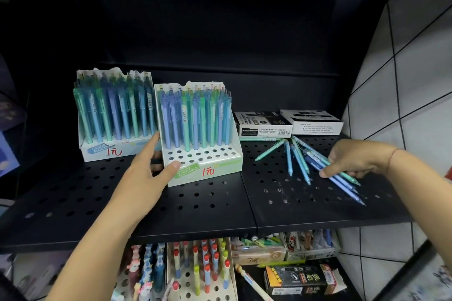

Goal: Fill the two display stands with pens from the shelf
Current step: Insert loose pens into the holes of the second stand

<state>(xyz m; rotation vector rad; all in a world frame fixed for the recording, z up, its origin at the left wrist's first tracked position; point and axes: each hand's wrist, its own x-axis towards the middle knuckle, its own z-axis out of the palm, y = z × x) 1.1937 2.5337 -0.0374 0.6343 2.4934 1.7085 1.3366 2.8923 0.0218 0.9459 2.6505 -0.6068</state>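
Observation:
Two white cardboard display stands hold upright blue and green pens on a black perforated shelf (200, 200). The left stand (115, 115) looks full. The right stand (203, 134) has empty holes in its front rows. My left hand (149, 171) grips the right stand's left front corner, thumb on its front face. Loose blue and green pens (297, 157) lie fanned out on the shelf to the right. My right hand (354, 159) is closed on several of these pens (342, 178), which stick out toward me.
Two marker boxes (264, 123) (313, 121) lie at the back right of the shelf. A tiled wall (403, 80) borders the right side. The shelf below holds more pen stands (203, 271) and boxes (300, 278).

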